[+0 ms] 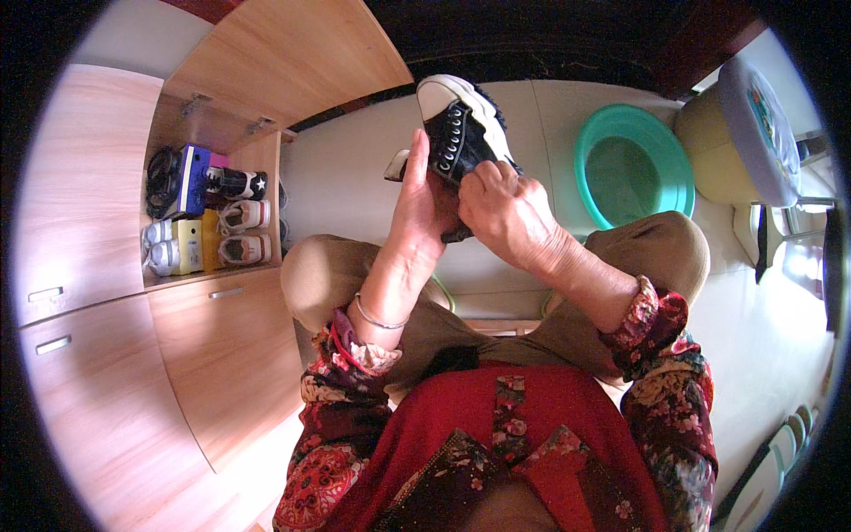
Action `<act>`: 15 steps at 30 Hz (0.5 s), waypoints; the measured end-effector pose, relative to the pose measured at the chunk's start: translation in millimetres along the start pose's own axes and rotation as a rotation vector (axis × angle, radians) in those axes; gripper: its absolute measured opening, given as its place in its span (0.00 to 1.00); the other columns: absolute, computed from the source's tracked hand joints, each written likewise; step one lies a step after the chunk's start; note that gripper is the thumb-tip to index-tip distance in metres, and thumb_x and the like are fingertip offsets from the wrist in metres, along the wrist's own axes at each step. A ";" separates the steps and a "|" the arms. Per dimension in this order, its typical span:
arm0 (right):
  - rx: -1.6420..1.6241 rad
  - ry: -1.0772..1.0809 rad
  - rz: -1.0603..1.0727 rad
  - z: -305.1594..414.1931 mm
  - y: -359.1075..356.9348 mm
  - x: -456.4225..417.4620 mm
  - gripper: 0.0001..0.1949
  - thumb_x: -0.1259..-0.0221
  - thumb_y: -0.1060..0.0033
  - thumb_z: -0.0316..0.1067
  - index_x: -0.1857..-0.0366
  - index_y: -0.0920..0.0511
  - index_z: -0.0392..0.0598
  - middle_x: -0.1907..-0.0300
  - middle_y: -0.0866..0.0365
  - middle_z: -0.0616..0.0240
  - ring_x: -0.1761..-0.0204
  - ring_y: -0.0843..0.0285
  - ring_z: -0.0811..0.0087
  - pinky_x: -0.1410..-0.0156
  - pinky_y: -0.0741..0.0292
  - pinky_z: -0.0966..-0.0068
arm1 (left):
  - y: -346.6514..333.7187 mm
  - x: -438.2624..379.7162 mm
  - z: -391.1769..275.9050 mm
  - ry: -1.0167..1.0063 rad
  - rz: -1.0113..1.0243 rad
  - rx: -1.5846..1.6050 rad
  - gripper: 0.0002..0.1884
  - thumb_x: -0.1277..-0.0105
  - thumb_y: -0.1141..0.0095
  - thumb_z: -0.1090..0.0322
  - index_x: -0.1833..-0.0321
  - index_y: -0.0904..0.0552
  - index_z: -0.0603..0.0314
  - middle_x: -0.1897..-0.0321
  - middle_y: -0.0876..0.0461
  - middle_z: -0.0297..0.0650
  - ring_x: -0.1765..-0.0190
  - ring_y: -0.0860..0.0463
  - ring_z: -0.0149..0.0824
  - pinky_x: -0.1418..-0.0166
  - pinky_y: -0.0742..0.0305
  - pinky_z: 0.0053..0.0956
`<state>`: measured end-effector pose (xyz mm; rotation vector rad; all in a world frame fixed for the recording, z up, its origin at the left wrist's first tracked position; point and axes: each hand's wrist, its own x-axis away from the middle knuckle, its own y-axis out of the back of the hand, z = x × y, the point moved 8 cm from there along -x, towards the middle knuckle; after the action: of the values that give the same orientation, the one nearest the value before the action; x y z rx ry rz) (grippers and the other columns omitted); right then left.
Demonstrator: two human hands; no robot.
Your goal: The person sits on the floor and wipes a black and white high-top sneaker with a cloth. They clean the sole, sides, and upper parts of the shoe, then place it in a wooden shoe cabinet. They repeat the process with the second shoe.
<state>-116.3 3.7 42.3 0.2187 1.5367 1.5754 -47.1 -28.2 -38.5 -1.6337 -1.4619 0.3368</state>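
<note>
A black sneaker (452,136) with a white toe cap, white sole and a row of metal eyelets is held up over the floor between my knees, toe pointing away from me. My left hand (420,209) supports it from the left, thumb raised along its side. Curled fingers of my right hand (506,206) grip it near the ankle opening; whether they also pinch something small is hidden. A small white-tipped piece (397,165) sticks out left of my left thumb; what it belongs to cannot be made out.
At right, a green plastic basin (635,166) holds water, beside a beige bin (711,159) with a lilac lid. To the left, an open wooden shoe cabinet (213,279) contains several shoes and boxes; its door (292,60) is swung out. Slippers (764,479) stand at lower right.
</note>
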 end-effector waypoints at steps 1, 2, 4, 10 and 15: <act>-0.025 0.001 -0.028 1.5 3.2 0.3 0.07 0.50 0.42 0.32 0.76 0.30 0.45 0.73 0.32 0.63 0.69 0.27 0.66 0.71 0.25 0.71 | 0.5 0.2 -1.1 -0.005 0.019 -0.018 0.36 0.33 0.63 0.34 0.36 0.30 0.59 0.45 0.23 0.41 0.43 0.24 0.38 0.36 0.32 0.37; -0.030 0.001 -0.022 3.5 3.2 1.3 0.07 0.50 0.41 0.31 0.76 0.30 0.45 0.73 0.32 0.63 0.70 0.26 0.65 0.71 0.25 0.71 | 1.2 2.3 -1.5 0.009 0.048 0.005 0.36 0.32 0.62 0.34 0.36 0.30 0.59 0.45 0.23 0.41 0.43 0.24 0.38 0.36 0.32 0.37; -0.041 0.002 -0.013 6.1 3.4 2.5 0.07 0.51 0.41 0.31 0.76 0.31 0.45 0.73 0.32 0.63 0.70 0.26 0.65 0.71 0.25 0.70 | 1.0 6.5 -2.9 0.033 0.108 0.048 0.35 0.32 0.62 0.35 0.36 0.30 0.61 0.45 0.23 0.41 0.43 0.24 0.38 0.36 0.33 0.37; -0.230 -0.242 -0.157 -25.2 4.3 3.4 0.07 0.46 0.44 0.32 0.74 0.30 0.43 0.75 0.28 0.57 0.73 0.24 0.55 0.69 0.25 0.62 | 16.7 -8.1 -1.8 -0.055 -0.033 0.069 0.27 0.29 0.59 0.45 0.41 0.28 0.61 0.47 0.22 0.42 0.44 0.24 0.38 0.35 0.36 0.36; -0.270 -0.366 -0.113 -45.0 -12.7 5.7 0.08 0.43 0.46 0.33 0.74 0.29 0.41 0.73 0.25 0.54 0.71 0.23 0.50 0.66 0.25 0.58 | 15.6 2.2 0.1 -0.134 -0.190 -0.040 0.20 0.28 0.58 0.55 0.46 0.27 0.64 0.50 0.22 0.41 0.47 0.24 0.36 0.38 0.32 0.33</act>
<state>-143.9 -26.7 19.1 0.2480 1.0279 1.5354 -36.4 -24.7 -49.5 -1.5127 -1.7207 0.3157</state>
